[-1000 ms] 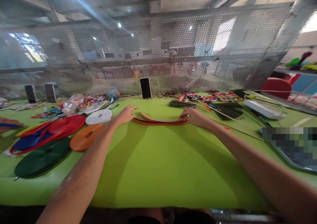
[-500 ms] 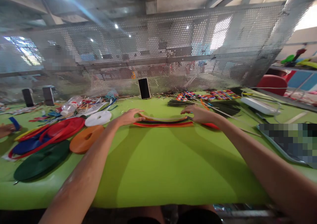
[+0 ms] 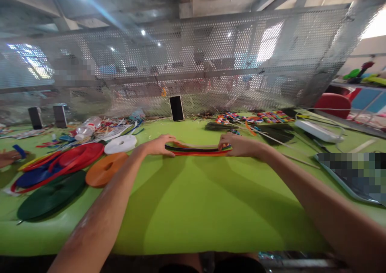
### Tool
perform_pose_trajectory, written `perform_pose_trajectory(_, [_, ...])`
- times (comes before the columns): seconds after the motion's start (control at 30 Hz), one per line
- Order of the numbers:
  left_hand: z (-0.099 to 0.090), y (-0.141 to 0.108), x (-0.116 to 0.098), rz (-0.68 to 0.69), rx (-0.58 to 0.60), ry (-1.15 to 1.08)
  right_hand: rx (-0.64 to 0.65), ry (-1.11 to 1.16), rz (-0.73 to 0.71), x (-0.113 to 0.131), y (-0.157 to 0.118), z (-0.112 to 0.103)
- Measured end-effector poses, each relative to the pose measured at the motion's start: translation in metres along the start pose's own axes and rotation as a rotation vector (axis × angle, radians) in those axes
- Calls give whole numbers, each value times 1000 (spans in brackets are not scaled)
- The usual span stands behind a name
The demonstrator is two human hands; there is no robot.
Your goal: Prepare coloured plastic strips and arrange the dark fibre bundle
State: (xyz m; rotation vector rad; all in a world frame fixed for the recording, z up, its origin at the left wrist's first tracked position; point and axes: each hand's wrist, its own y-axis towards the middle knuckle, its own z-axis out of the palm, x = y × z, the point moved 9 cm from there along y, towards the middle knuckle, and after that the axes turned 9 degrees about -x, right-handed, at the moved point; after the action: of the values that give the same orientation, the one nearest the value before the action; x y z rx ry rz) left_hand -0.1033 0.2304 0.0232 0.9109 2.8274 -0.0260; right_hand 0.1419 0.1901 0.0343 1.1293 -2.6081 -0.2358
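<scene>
Several long, flat strips (image 3: 197, 153), among them black, red and orange ones, lie side by side across the green tabletop (image 3: 193, 208). Their middle part sags in a shallow curve toward me. My left hand (image 3: 159, 145) is closed round the left end of the bunch, with the thumb on the near side. At the right end, my right hand (image 3: 240, 145) grips the same strips, its fingers bent over them. Both palms hide the strip ends.
Flat rolls of strip lie at left: green (image 3: 51, 198), orange (image 3: 106, 169), white (image 3: 120, 144) and red. A phone (image 3: 176, 108) leans at the back. Woven coloured pieces (image 3: 268, 116) and a tablet-like panel (image 3: 352, 180) are at right. Another person's hand (image 3: 9, 158) shows at far left.
My hands have closed on both ends of the strips, where the fingers were looser before. The strips are now gathered closer together. The camera view has shifted slightly.
</scene>
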Motion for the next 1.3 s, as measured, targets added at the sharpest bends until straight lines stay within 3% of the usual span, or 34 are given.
perform_pose_trajectory(0.2, [-5,3,0,43,-74,-29,105,-95,86,-13,0,15])
perform_pose_trajectory(0.47, [-7,3,1,20,-110,-13,41,-113,126,-21,3,12])
perform_pose_trajectory(0.67, [-5,4,-3,25,-110,43,-116,-114,101,-12,4,0])
perform_pose_trajectory(0.83, [5,5,4,-59,-86,35,-20,-159,152,-12,1,10])
perform_pose_trajectory(0.97, [11,7,11,-82,-88,14,-16,-169,198,-23,1,13])
perform_pose_trajectory(1.13, [1,5,11,-47,-128,17,-26,-130,227,-33,1,13])
perform_pose_trajectory(1.3, [-6,1,15,-75,-76,40,-23,-39,195,-32,2,12])
